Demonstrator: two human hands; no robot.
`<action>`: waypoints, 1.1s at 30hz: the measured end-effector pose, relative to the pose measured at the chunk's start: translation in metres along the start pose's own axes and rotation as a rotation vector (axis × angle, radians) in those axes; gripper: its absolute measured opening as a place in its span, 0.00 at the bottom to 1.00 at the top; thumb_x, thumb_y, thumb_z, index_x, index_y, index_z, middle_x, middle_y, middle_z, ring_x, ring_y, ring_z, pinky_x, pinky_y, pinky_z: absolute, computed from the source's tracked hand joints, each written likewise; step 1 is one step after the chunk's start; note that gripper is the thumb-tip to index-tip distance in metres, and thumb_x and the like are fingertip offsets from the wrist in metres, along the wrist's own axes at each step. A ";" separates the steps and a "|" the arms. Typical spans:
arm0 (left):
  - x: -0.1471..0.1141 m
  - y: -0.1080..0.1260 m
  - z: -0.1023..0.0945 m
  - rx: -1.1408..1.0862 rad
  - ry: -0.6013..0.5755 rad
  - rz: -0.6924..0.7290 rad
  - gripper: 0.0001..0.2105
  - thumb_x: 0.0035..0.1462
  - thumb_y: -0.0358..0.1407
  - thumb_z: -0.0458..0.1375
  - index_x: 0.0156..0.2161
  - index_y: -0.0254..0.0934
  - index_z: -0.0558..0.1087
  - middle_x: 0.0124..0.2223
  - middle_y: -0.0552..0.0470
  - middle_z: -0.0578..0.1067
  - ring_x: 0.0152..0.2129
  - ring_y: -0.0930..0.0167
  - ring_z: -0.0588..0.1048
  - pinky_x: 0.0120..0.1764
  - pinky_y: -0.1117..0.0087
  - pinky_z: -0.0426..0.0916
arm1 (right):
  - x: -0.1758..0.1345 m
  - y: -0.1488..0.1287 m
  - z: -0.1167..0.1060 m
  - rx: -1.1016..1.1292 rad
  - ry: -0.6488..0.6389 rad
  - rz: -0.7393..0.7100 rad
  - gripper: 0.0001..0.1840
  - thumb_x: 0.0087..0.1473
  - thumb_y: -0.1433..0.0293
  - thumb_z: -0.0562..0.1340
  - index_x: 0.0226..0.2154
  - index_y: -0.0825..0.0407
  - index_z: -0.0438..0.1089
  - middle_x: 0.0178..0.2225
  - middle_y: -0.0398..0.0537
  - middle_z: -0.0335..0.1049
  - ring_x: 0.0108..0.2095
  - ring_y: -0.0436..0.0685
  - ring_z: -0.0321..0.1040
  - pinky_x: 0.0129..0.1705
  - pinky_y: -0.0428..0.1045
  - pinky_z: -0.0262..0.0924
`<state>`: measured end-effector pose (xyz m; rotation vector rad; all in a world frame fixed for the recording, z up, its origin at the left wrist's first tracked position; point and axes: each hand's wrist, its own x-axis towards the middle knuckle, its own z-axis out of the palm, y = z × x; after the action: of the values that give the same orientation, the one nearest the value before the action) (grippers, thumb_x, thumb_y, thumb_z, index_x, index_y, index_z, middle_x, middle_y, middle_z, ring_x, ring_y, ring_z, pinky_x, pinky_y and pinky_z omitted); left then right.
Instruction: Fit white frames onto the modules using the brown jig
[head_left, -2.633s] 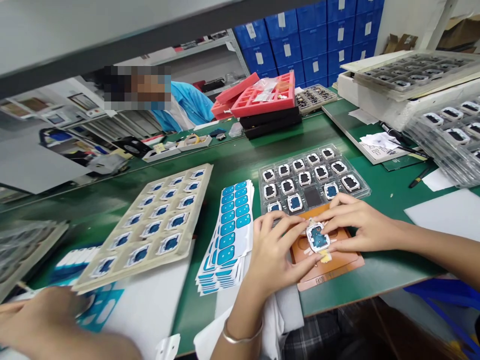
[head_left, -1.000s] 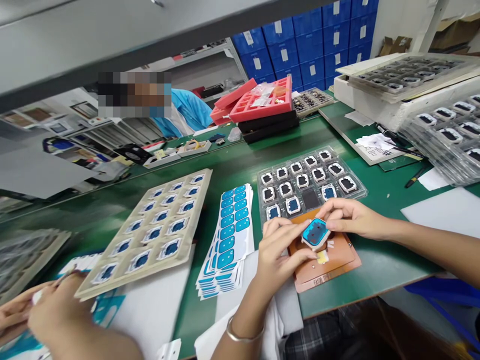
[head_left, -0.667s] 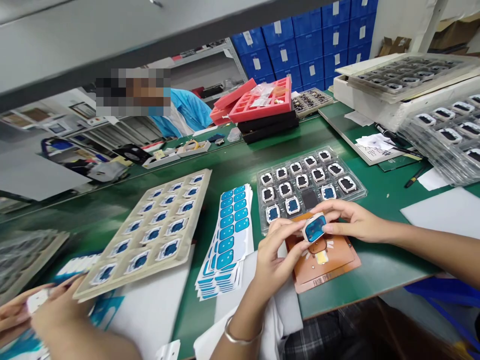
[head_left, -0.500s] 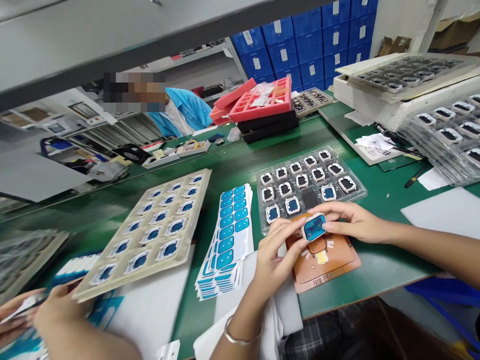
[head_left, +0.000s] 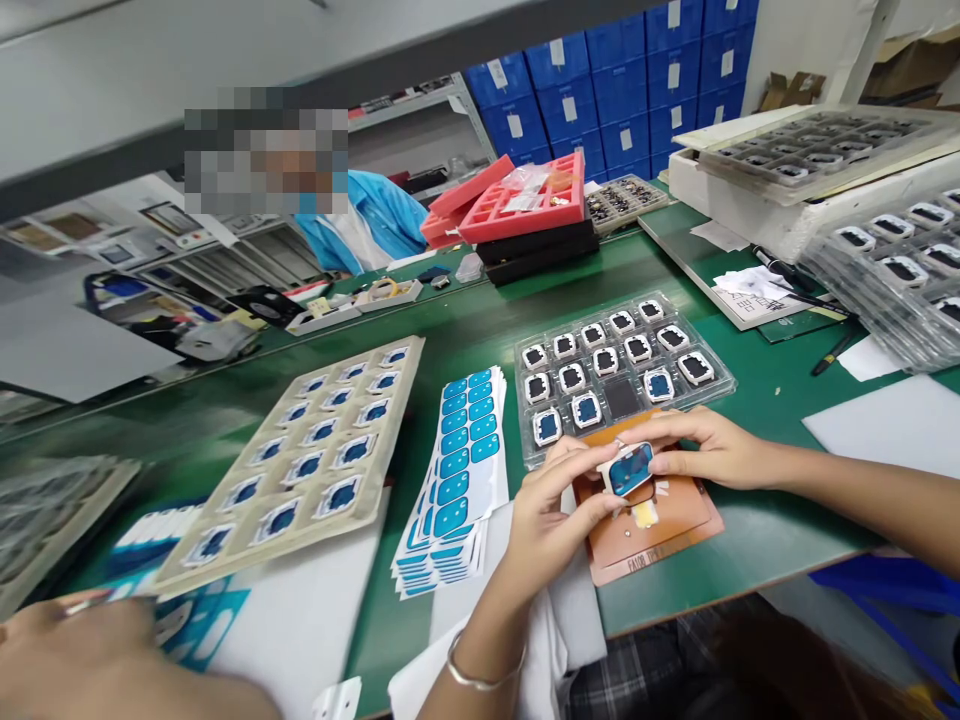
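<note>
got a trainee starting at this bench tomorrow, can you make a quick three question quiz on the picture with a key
1. True or false: the person's left hand and right hand both touch the blue-faced part.

2. Seen from the person's seat, what lies just left of the clear tray of white-framed parts?
a) a pen
b) a stack of sheets with blue stickers
c) a cardboard box

3. Fill in: the flat plate below the hands is ____ in colour.

Key: 1 true; 2 b; 3 orange

Over the orange plate (head_left: pixel 675 530), your left hand (head_left: pixel 551 490) pinches, thumb opposing fingers; facing it, your right hand (head_left: pixel 705 446) grips, fingers bent.
</note>
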<state>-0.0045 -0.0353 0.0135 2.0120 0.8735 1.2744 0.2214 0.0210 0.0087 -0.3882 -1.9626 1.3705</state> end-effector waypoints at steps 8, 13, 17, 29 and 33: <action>-0.001 -0.001 0.001 -0.047 0.015 -0.025 0.19 0.57 0.34 0.64 0.54 0.49 0.74 0.33 0.52 0.72 0.31 0.72 0.69 0.33 0.72 0.67 | 0.000 0.000 0.001 -0.114 0.013 -0.152 0.19 0.63 0.69 0.61 0.56 0.45 0.68 0.51 0.47 0.73 0.49 0.52 0.70 0.52 0.50 0.63; -0.001 -0.002 0.001 -0.042 0.029 -0.014 0.19 0.56 0.34 0.64 0.54 0.48 0.74 0.34 0.51 0.72 0.32 0.72 0.69 0.34 0.72 0.67 | 0.000 -0.001 0.002 -0.096 0.053 -0.211 0.15 0.61 0.70 0.63 0.51 0.45 0.72 0.47 0.46 0.75 0.48 0.52 0.71 0.51 0.50 0.63; -0.001 -0.003 0.000 -0.022 0.036 -0.008 0.20 0.56 0.35 0.64 0.54 0.49 0.73 0.33 0.51 0.74 0.32 0.72 0.69 0.35 0.71 0.67 | 0.000 -0.003 0.000 -0.209 0.130 -0.216 0.06 0.58 0.68 0.66 0.39 0.48 0.77 0.51 0.49 0.72 0.50 0.55 0.68 0.55 0.56 0.58; 0.002 -0.002 -0.001 -0.079 0.087 -0.033 0.21 0.52 0.35 0.68 0.52 0.49 0.76 0.31 0.51 0.78 0.32 0.71 0.70 0.36 0.71 0.68 | -0.002 -0.007 -0.001 -0.300 0.155 -0.259 0.06 0.57 0.64 0.67 0.33 0.47 0.79 0.47 0.49 0.69 0.47 0.56 0.63 0.52 0.58 0.57; 0.003 -0.001 -0.001 -0.121 0.109 -0.058 0.20 0.50 0.34 0.69 0.49 0.50 0.77 0.30 0.53 0.78 0.31 0.72 0.70 0.35 0.72 0.68 | -0.002 -0.011 -0.004 -0.230 0.156 -0.265 0.05 0.57 0.64 0.67 0.32 0.46 0.79 0.46 0.48 0.68 0.46 0.54 0.62 0.49 0.55 0.58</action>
<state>-0.0045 -0.0325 0.0144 1.8245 0.8769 1.3811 0.2271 0.0181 0.0181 -0.3166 -1.9662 0.9248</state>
